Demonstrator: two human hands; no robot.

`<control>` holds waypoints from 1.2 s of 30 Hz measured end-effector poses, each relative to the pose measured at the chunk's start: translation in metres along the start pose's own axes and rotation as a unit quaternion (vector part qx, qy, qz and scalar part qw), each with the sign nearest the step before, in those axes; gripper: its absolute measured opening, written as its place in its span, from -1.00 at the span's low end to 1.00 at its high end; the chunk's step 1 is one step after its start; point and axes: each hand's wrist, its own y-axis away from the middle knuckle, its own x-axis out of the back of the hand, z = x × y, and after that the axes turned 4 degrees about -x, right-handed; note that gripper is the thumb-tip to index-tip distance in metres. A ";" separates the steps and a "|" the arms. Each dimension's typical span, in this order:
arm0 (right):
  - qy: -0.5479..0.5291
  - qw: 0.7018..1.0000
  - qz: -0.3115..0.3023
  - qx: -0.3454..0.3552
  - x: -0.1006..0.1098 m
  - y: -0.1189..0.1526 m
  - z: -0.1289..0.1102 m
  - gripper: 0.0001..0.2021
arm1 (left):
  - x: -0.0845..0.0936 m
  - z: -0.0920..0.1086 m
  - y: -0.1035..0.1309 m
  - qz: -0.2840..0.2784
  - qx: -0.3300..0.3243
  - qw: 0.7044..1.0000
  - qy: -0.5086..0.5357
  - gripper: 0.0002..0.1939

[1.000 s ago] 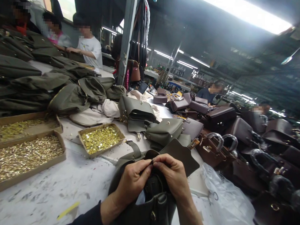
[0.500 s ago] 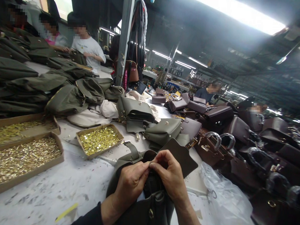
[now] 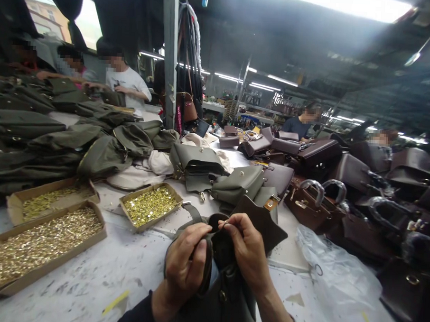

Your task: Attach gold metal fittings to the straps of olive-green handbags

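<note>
A dark green handbag point(image 3: 212, 308) stands before me with its mouth open and its flap folded away from me. My left hand point(image 3: 187, 257) is closed round the left edge of the bag's opening, thumb on the near side. My right hand point(image 3: 248, 250) pinches at the far rim of the opening, thumb against forefinger. A small piece shows at those fingertips, too small to name. Beyond my left hand lies a strap point(image 3: 192, 212) with a metal end. Left of the bag, a cardboard tray point(image 3: 151, 220) holds gold-coloured metal fasteners.
Two more cardboard trays point(image 3: 54, 253) of small metal parts stand at the left. Green bags point(image 3: 197, 160) lie beyond, with a heap of them far left. Brown handbags point(image 3: 312, 208) crowd the right side, near a clear plastic bag point(image 3: 342, 266). Several people work farther back.
My hands have parted slightly; the left has moved off the shared pinch onto the bag's edge. The right still pinches near the rim. The camera view has shifted a little.
</note>
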 end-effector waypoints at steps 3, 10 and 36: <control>0.025 0.999 -0.020 0.014 0.001 0.000 0.005 -0.88 | 0.004 0.001 -0.006 0.038 -0.021 0.999 -0.030 -0.63; 0.052 0.997 0.008 0.057 0.000 -0.001 0.010 -0.92 | 0.011 -0.003 -0.020 0.054 0.009 0.994 -0.093 -0.84; -0.128 0.988 0.030 0.076 0.019 -0.007 0.028 -0.92 | -0.018 0.017 -0.086 -0.486 0.118 0.689 -0.524 -0.82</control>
